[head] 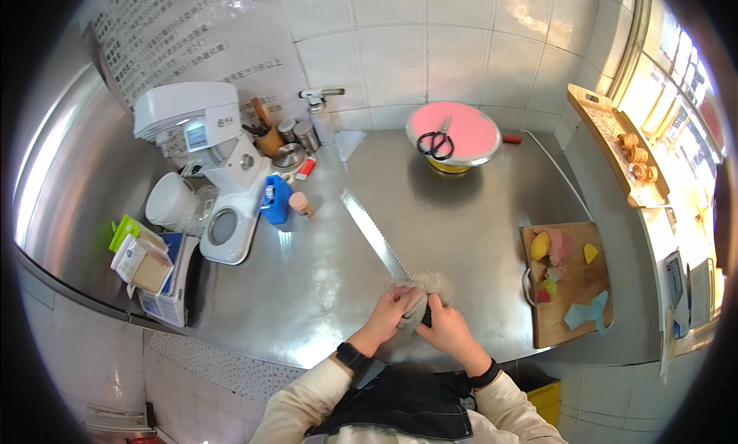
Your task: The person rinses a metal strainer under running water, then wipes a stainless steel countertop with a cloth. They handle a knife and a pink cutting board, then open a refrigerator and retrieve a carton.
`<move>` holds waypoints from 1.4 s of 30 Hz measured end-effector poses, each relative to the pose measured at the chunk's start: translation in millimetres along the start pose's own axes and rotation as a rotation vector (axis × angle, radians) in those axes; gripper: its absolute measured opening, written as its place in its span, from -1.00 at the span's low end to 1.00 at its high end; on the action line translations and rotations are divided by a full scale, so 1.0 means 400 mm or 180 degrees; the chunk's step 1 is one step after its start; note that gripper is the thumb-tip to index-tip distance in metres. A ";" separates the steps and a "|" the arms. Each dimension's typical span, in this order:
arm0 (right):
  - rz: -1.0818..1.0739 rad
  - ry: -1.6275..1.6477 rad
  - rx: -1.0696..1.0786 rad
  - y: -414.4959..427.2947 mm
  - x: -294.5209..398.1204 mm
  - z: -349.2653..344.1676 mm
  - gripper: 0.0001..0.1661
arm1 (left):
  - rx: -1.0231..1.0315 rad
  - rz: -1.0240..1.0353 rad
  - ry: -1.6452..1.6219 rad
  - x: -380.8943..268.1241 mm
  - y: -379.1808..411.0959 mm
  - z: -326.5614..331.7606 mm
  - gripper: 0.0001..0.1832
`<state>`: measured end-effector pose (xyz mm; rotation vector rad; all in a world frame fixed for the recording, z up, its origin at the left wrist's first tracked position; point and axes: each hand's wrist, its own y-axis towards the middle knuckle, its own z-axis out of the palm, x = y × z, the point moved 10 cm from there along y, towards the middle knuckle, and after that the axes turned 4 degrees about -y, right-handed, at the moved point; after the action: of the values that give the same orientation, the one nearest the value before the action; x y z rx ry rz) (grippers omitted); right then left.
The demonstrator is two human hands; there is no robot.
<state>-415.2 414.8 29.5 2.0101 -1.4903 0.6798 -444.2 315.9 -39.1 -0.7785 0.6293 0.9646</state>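
A long serrated bread knife (376,236) points away from me to the upper left, just over or on the steel worktop (323,317). My right hand (452,330) grips its black handle (427,317). In my left hand (385,314) is a crumpled greyish cloth (414,310), folded around the blade's near end beside the handle. The cloth hides that part of the blade, and its far edge is blurred. Both hands are close together near the worktop's front edge.
A white stand mixer (222,155) stands left, near a blue container (276,199) and a kitchen torch (320,118). Black scissors (439,141) lie on a pink-topped turntable (484,134) at the back. At right is a wooden board (568,305) with fruit-like pieces and cloths.
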 end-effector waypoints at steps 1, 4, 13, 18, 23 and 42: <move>-0.0026 -0.0099 -0.0051 0.005 0.024 -0.003 -0.49 | -0.0120 0.0173 0.0088 -0.030 -0.006 -0.001 -0.82; -0.0099 -0.0090 0.0209 0.004 0.115 0.007 -0.48 | -0.0381 0.0708 0.0456 -0.155 -0.074 -0.006 -0.86; -0.0915 -0.0019 0.0883 -0.099 0.378 0.016 -0.58 | -0.1955 0.2517 -0.0167 -0.611 -0.483 -0.237 -0.81; -0.1136 -0.0135 0.0701 -0.096 0.439 0.057 -0.58 | -0.1847 0.2194 -0.0588 -0.581 -0.505 -0.345 -0.81; -0.1177 -0.0096 0.0260 -0.004 0.523 0.059 -0.59 | -0.0894 0.1409 0.0485 -0.401 -0.441 -0.165 -0.88; -0.1538 -0.0369 0.0475 0.036 0.616 0.119 -0.59 | -0.1201 0.2208 0.0154 -0.563 -0.518 -0.272 -0.92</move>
<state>-361.1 209.1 163.2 2.4358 -0.9697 0.4862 -371.8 48.8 131.0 -0.9359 0.7912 1.7386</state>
